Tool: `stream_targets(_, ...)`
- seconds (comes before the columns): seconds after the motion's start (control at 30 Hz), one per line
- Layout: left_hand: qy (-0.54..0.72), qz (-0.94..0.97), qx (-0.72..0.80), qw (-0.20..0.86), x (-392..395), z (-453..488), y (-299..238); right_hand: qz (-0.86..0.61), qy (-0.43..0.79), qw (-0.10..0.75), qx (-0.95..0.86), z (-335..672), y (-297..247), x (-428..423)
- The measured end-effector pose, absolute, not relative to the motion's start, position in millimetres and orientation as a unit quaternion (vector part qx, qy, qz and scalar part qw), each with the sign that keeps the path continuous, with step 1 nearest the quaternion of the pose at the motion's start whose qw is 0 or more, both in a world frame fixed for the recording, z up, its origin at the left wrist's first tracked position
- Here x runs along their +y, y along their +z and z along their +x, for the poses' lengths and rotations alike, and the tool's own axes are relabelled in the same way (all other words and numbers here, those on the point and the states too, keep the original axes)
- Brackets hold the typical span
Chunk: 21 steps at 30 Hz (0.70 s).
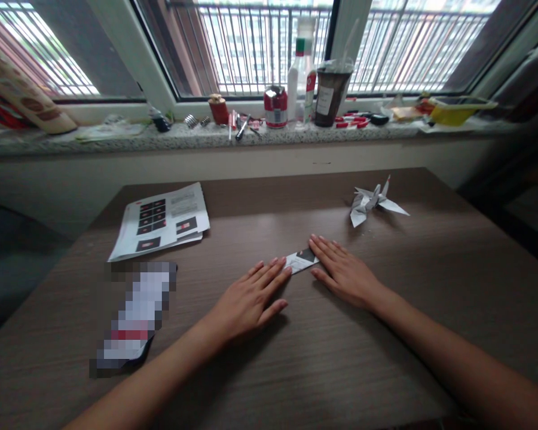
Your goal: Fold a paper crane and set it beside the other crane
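A small folded strip of printed paper (300,261) lies flat on the brown table (260,209). My left hand (251,295) rests on its left end, fingers stretched out and pressing down. On the right end lie the fingers of my right hand (343,269), also extended, with the thumb apart. Both ends of the paper are hidden under my fingers; its middle shows white with a dark grey patch. Beyond my right hand stands a folded paper crane (374,202) of printed paper.
Printed sheets (165,218) lie at the table's back left. Nearer me is a blurred-out, phone-shaped object (137,316). Along the granite windowsill (183,138) stand a red can (275,107), bottles (296,77), a lidded cup (330,92), a yellow container (455,110) and small tools.
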<state>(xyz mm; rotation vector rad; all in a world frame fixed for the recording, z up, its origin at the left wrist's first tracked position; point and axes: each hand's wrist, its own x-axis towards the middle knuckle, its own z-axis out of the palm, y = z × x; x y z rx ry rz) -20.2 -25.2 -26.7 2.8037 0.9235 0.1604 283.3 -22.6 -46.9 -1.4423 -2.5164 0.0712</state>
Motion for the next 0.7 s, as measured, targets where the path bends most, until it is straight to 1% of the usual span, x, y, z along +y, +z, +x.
stream_targets(0.2, 0.044, 0.942, 0.32, 0.091, -22, -20, -20, -0.465, 0.036, 0.117, -0.877, 285, -44, -23)
stream_targets(0.43, 0.069, 0.944, 0.32, 0.046, -30, -10, -13, -0.447, 0.041, 0.109, -0.887, 280, -37, -27)
stream_targets(0.7, 0.065, 0.939, 0.334, 0.054, -39, 3, -11, -0.443, 0.048, 0.127, -0.886, 277, -33, -29)
